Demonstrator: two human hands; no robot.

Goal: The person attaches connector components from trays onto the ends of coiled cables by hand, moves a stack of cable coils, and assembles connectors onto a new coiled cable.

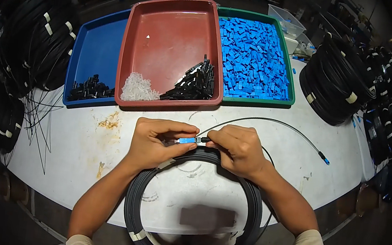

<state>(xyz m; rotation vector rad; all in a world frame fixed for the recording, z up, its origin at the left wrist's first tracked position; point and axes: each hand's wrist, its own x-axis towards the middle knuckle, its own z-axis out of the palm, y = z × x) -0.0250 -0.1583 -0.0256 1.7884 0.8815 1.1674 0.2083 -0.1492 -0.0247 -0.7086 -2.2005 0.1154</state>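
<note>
My left hand (150, 141) pinches a small blue fibre-optic connector housing (186, 141) between thumb and fingers. In line with it, my right hand (240, 150) grips the black cable end (204, 139), whose tip meets the housing's right side; how far it sits inside I cannot tell. Below both hands a coil of black cable (135, 196), bound with pale tape, lies partly on the table and reaches past its front edge. From the hands a loose length of cable arcs to the right, finishing in another blue-tipped connector (325, 160).
Across the back stand a blue tray (93, 46) with black pieces, a red tray (178, 27) with clear caps (137, 87) and black parts (196, 83), and a green tray (257, 102) full of blue housings (253, 56). Cable coils flank the white table (89, 158), including one at right (335, 81).
</note>
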